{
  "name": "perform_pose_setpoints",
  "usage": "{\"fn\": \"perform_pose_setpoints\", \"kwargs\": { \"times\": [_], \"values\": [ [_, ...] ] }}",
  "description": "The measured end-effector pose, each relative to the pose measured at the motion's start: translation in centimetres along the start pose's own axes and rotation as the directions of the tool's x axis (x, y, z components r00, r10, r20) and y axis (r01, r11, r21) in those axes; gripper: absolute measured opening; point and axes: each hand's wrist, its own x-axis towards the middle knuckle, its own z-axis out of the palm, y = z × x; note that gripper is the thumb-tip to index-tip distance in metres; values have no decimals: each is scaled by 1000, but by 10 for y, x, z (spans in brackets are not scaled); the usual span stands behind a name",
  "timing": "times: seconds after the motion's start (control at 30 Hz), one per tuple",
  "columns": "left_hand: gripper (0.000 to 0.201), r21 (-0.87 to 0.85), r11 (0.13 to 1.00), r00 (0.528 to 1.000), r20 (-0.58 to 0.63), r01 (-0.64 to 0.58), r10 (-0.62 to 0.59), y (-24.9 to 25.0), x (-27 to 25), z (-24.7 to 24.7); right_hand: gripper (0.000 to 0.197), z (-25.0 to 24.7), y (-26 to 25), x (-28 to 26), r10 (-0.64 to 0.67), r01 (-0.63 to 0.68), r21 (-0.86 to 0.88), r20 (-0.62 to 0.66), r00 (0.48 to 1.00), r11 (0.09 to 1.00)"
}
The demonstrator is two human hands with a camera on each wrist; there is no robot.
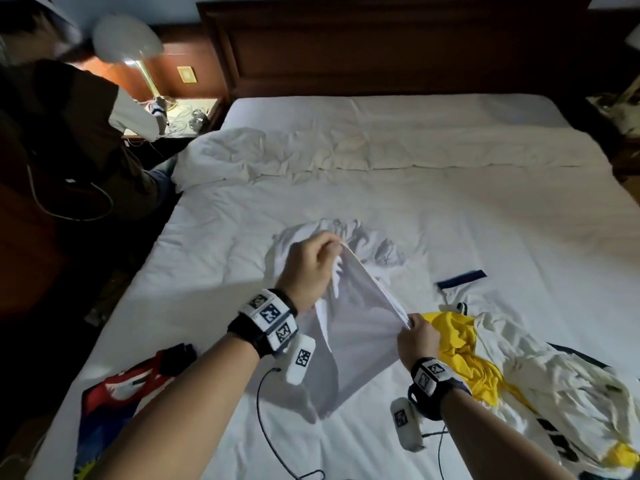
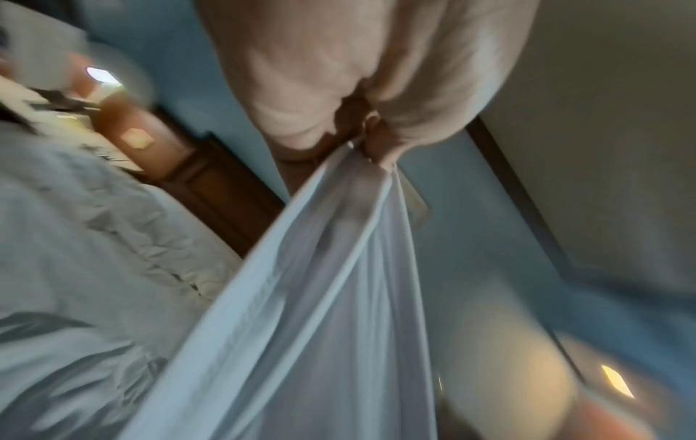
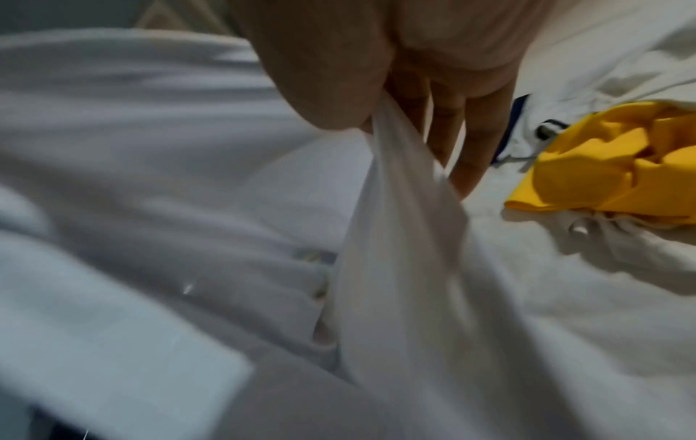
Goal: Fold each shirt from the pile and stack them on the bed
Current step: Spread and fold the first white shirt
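Above the bed (image 1: 450, 216), the left hand (image 1: 308, 268) and right hand (image 1: 417, 337) each pinch one edge of a white shirt (image 1: 356, 327), held taut between them.

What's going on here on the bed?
A person is working on a thin white shirt, holding it above the white bed. The left hand pinches one end of a stretched edge and the right hand pinches the other. To the right lies an unfolded pile with a crumpled yellow shirt, and a red and blue garment lies at the left.
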Motion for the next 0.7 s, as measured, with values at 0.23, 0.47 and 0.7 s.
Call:
{"fn": "perform_pose_setpoints", "kwargs": {
  "times": [0.23, 0.47, 0.7],
  "values": [
    [19, -34, 885, 775, -467, 465, -425, -63, 40, -79, 23, -74, -49, 53, 29, 20, 222, -216, 976, 975],
    [59, 87, 977, 929, 301, 197, -214, -21, 35, 26, 14, -78, -188, 44, -578, 565, 159, 54, 814, 810],
    [26, 253, 936, 968, -123, 245, -220, -51, 79, -1, 15, -63, -110, 76, -378, 406, -173, 171, 910, 898]
  ]
}}
